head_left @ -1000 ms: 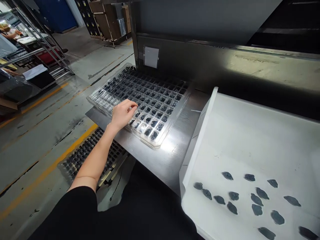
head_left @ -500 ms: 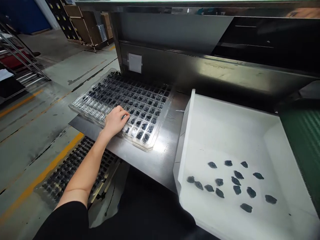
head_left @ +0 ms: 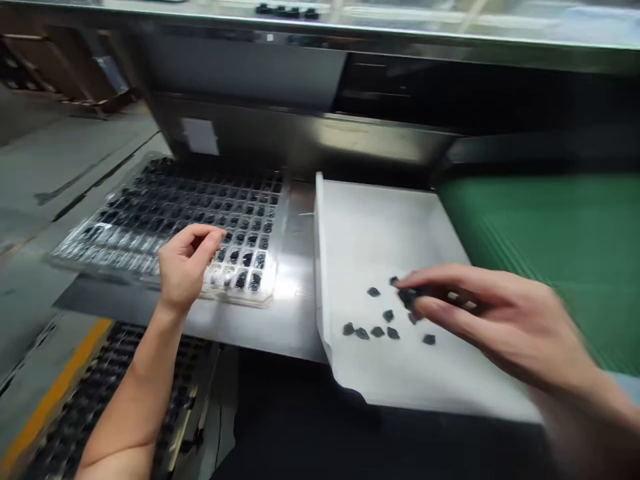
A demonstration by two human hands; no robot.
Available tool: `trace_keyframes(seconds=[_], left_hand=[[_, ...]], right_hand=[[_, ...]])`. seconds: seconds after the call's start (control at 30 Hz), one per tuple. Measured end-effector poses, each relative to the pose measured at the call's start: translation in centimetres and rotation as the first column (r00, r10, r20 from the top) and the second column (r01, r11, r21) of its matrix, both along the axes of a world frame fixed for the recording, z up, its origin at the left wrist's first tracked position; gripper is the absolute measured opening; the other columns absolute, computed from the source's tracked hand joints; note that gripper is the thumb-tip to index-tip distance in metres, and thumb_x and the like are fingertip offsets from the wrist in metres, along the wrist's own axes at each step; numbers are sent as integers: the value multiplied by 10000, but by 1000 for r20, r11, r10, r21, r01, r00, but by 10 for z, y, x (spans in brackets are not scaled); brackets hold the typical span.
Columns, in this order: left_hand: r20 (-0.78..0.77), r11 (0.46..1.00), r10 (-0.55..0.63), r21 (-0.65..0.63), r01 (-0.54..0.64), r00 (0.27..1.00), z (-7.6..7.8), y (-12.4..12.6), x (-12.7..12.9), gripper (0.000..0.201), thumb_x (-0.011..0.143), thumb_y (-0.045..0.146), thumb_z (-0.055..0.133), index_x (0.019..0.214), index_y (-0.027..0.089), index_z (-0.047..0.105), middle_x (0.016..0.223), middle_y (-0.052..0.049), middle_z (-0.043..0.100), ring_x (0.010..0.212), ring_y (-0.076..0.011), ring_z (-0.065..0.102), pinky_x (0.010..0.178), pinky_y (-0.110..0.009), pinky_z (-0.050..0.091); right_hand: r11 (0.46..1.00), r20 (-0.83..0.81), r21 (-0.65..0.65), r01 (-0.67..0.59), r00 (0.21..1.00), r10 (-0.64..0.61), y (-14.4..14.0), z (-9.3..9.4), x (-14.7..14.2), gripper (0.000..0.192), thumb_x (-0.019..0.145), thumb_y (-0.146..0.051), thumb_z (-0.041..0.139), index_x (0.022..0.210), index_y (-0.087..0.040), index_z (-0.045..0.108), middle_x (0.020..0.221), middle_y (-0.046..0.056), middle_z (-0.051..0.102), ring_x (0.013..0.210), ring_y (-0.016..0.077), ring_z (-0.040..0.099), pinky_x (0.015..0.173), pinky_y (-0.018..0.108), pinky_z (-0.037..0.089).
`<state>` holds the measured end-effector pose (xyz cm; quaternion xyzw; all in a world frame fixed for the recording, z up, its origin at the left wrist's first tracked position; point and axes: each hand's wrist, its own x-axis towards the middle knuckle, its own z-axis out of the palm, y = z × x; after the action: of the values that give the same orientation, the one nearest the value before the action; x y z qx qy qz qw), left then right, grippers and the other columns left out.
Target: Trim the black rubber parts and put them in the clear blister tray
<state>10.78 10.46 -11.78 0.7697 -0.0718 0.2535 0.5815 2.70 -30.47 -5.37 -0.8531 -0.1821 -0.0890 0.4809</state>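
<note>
Yellow floor line (head_left: 55, 393): runs diagonally at far lower left, beside a dark gridded tray (head_left: 90, 413) lying low under the bench edge.

Clear compartment tray (head_left: 125, 220): flat on the steel bench top (head_left: 295, 267), left half of the view; many of its small cells hold dark parts, blurred at the far rows.

Left hand (head_left: 185, 267): raised just above the near right corner of the clear compartment tray, fingers curled loosely with thumb and forefinger drawn toward each other; whether anything sits between them cannot be told.

White label (head_left: 200, 137): stuck on the dark metal back panel behind the clear tray.

White bin (head_left: 360, 220): shallow, open-fronted, resting on the bench just right of the clear tray, tilted toward the viewer.

Small dark parts (head_left: 373, 330): scattered loose on the floor of the white bin, near its middle and front.

Right hand (head_left: 495, 320): motion-blurred, reaching into the white bin from the right, fingers extended and pinched on one or more dark parts at the fingertips (head_left: 415, 297).

Green surface (head_left: 540, 247): at right, behind and beside the right hand, adjoining the bin.
</note>
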Motion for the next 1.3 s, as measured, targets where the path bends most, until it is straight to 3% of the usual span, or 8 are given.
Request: trace_keyframes(seconds=[0.07,0.17,0.27,0.33,0.5,0.83,1.13,1.3], left_hand=[[-92,937,-279,-244,250,956,12,-41,0,275,1007,461,765,1021,191,812,788,-29,654,661,-123,569,553,-222,451],[-253,660,-722,-532,531,643,24,-107,-2,436,1007,593,704,1108,170,741,801,-44,645,602,-142,564,456,-222,458],[-286,429,-903,-663,614,322,29,-160,-3,567,1015,709,615,1232,186,648,830,-58,655,599,-153,559,429,-222,462],[-277,354,-935,-680,642,222,30,-182,-3,595,1007,751,606,1209,192,622,822,-46,629,580,-139,545,424,-209,442],[-304,389,-921,-705,592,243,27,-205,-1,535,975,664,765,1237,206,677,755,16,502,550,-53,405,445,-118,236],[-226,308,-950,-794,525,216,10,-221,22,386,997,402,794,1337,222,763,835,-23,610,538,-52,434,421,-147,244],[-335,370,-928,-784,499,162,11,-220,29,369,1012,472,761,1280,218,755,829,-28,607,558,-38,338,520,-189,197],[-305,309,-948,-813,494,92,10,-220,31,340,1002,392,799,1259,204,682,840,-33,655,544,-29,351,526,-181,220]], right_hand=[[985,-161,170,-27,985,55,16,-2,8,209,989,-451,836,1040,-249,856,761,49,707,618,125,661,516,182,503],[913,-253,408,-16,959,130,28,-7,21,327,989,-482,839,1100,-174,824,672,25,591,582,94,529,490,187,406],[917,-224,397,-27,967,125,31,-10,26,358,1012,-465,815,1146,-133,798,711,28,609,625,94,536,547,210,420],[927,-198,369,-69,969,151,28,-13,28,351,1054,-444,767,1190,-121,777,770,48,674,676,112,614,595,225,453],[944,-185,328,-28,978,93,15,-23,32,362,1060,-460,754,1227,-140,786,936,77,766,820,160,723,706,257,546],[884,-263,450,127,965,-5,1,-45,44,477,1073,-478,721,1359,-99,766,803,45,632,639,88,386,560,251,316],[848,-345,499,177,938,8,-6,-48,40,377,1065,-451,744,1272,-140,798,840,50,619,708,104,490,578,244,368],[894,-308,421,153,951,-17,-3,-43,38,316,1114,-361,677,1345,-169,777,879,44,692,809,118,590,697,253,473]])
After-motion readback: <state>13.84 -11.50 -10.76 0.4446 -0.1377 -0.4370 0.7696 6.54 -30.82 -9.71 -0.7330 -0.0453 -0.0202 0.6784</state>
